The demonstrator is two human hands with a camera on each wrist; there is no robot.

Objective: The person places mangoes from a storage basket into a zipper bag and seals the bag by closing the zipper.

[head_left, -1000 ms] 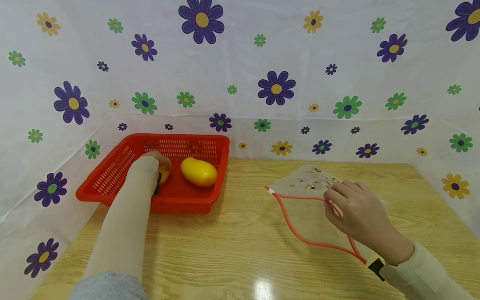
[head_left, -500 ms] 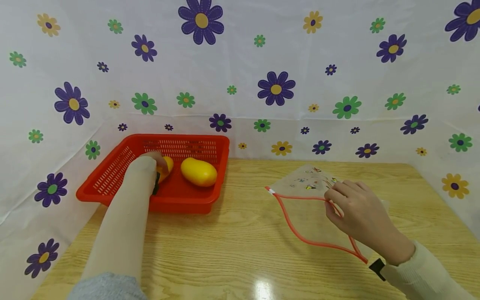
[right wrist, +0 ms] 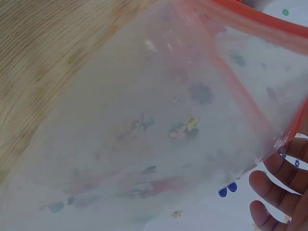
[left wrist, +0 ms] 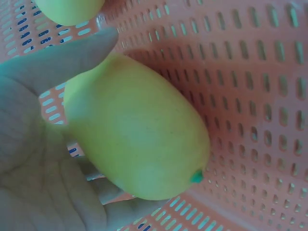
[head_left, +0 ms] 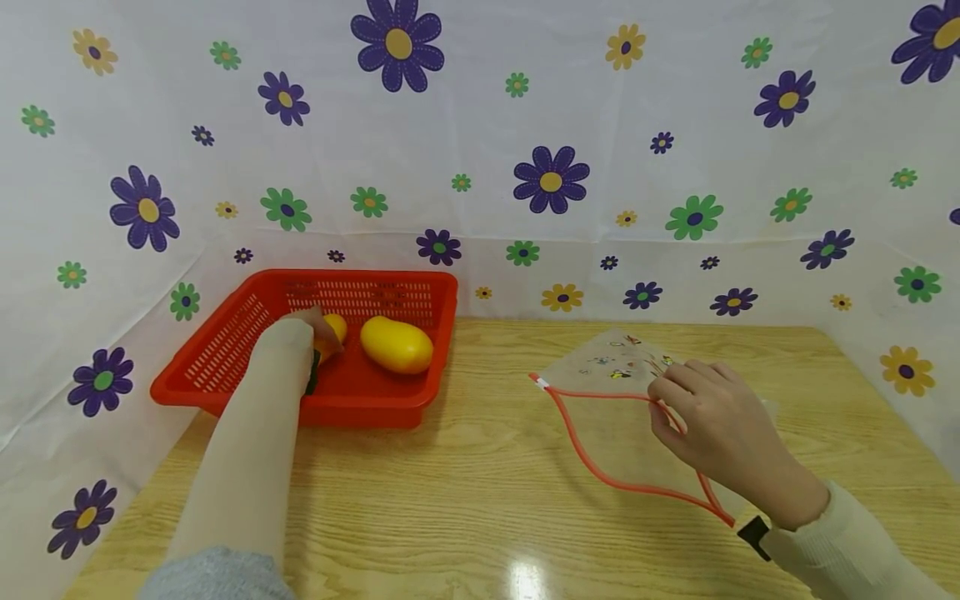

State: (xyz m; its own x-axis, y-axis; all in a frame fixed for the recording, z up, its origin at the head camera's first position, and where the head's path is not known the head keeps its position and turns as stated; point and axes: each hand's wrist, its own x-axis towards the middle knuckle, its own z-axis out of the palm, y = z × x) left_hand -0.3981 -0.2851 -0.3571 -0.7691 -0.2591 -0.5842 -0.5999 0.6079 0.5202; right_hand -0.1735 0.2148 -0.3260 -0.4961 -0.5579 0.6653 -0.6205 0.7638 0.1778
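Head view: the left hand (head_left: pixel 311 321) is inside a red perforated plastic basket (head_left: pixel 360 403) on the wooden counter (head_left: pixel 465 500), at a smooth yellow egg-shaped fruit (head_left: pixel 337 323). A second smooth yellow egg-shaped fruit (head_left: pixel 396 345) lies at its 3 o'clock, apart. The right hand (head_left: pixel 712 425) pinches the edge of a translucent printed plastic bag with red edging (head_left: pixel 615 442); the bag lies mainly at its 9 o'clock, mouth gaping. From the right hand, the basket is between 9 and 10 o'clock.

Left wrist view: thumb and fingers are spread wide, curled round opposite sides of the fruit; grip firmness cannot be told. Its green tip points to 4 o'clock. Expect a light, fairly stiff, slightly slippery body. Take hold across the broadest part.

Right wrist view: fingertips meet the bag at its 4 o'clock. Expect thin, limp film; hold it by the stiffer red edging.
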